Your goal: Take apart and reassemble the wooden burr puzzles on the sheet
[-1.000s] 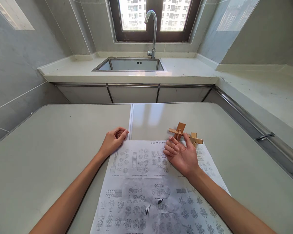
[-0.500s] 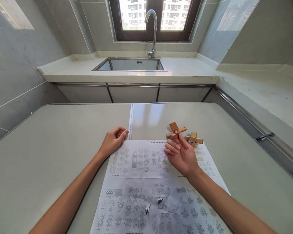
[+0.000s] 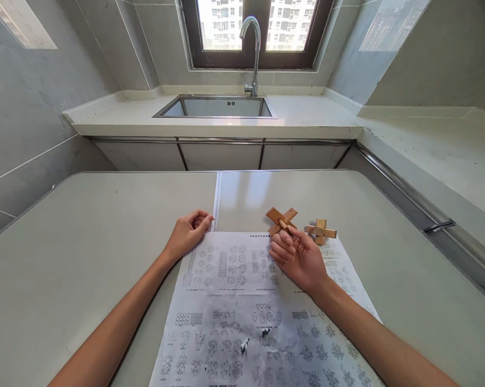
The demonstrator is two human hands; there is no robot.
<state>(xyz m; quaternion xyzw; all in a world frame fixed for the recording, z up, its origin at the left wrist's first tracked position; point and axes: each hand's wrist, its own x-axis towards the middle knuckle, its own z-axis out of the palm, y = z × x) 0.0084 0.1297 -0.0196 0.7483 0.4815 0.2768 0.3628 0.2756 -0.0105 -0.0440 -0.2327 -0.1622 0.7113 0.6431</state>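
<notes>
Head view has me judging the step in hand as handling the wooden cross (image 3: 283,222), which my right hand (image 3: 301,255) holds at the far edge of the printed sheet (image 3: 242,298); the next move calls for a steady grip. Its fingers pinch one bar between thumb and forefinger, the others curled in. On the counter (image 3: 105,242), my left hand (image 3: 192,226) rests loosely curled, whether its fingers meet I cannot tell, and a second cross (image 3: 320,231) lies near the held one
</notes>
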